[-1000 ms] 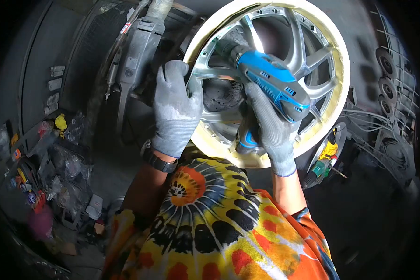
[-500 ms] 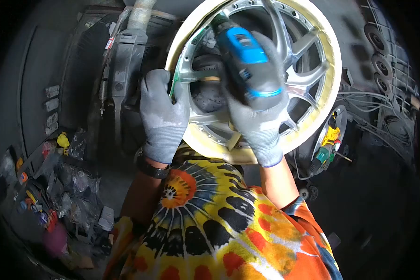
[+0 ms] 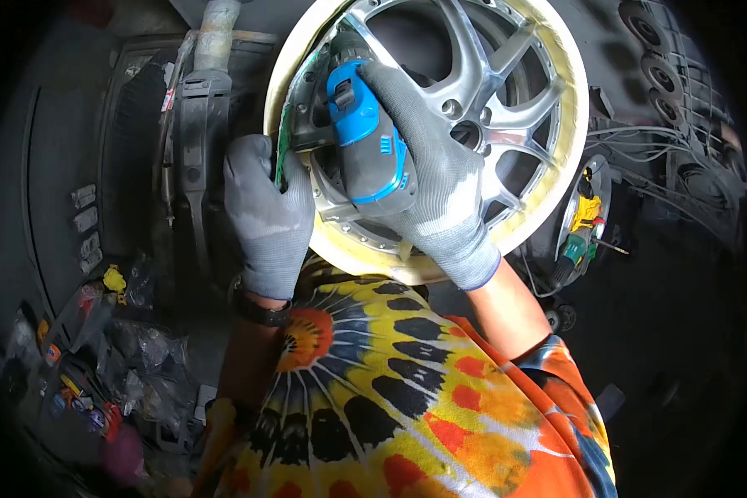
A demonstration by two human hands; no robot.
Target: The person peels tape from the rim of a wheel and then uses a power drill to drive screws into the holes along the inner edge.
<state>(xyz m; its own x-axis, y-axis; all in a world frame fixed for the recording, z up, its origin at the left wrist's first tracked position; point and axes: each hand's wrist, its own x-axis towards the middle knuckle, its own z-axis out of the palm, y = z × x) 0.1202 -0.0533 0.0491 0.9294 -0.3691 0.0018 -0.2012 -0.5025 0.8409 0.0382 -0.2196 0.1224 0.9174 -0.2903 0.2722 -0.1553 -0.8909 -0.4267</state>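
A silver multi-spoke wheel rim [image 3: 473, 75], its outer lip covered in pale yellow, fills the upper middle of the head view. My gloved right hand [image 3: 440, 170] is closed around a blue and dark grey cordless drill [image 3: 369, 158]. The drill's dark chuck points at the inner edge of the lip, upper left; whatever is in the chuck cannot be made out. My gloved left hand [image 3: 270, 207] grips the wheel's left edge, thumb inside the lip. A green strip [image 3: 284, 141] runs along that edge beside the thumb.
A green and yellow power tool [image 3: 581, 232] lies in a round dish at right, near cables [image 3: 639, 137]. Several discs [image 3: 662, 75] hang on a wire rack. At left stands a grey pipe-topped machine [image 3: 199, 116]; bags and clutter [image 3: 133, 357] lie below it.
The drill and my right hand have shifted left, the chuck now lower along the wheel's upper-left edge. In the view, the wheel and my left hand sit further left.
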